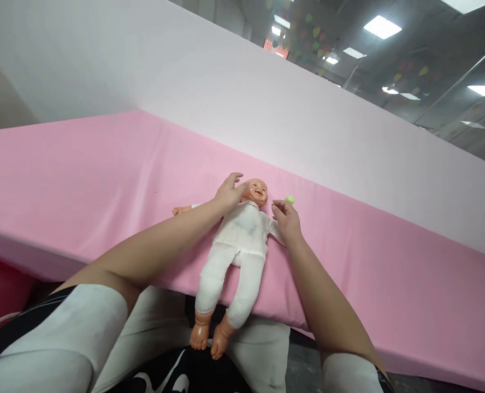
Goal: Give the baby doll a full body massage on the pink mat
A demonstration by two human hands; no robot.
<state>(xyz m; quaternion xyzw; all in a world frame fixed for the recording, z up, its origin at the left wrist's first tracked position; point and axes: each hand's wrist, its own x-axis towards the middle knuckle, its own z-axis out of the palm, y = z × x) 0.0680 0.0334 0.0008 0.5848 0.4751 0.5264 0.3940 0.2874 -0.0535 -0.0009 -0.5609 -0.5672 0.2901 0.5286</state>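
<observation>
A baby doll (242, 232) in a white top and white trousers lies on its back on the pink-covered surface, its bare feet hanging past the near edge towards my lap. My left hand (231, 192) is at the side of the doll's head (257, 192), fingers apart, with the thumb side close to or touching it. On the other side, my right hand (287, 219) hovers by the doll's shoulder and sleeve, fingers loosely bent and nothing visible in them. Just beyond its knuckles is a small light green object (290, 200), partly hidden by the hand.
The pink cover (390, 262) stretches to both sides of the doll. A white wall (316, 125) rises behind it, with a glass pane (390, 65) above reflecting ceiling lights. My lap is against the near edge.
</observation>
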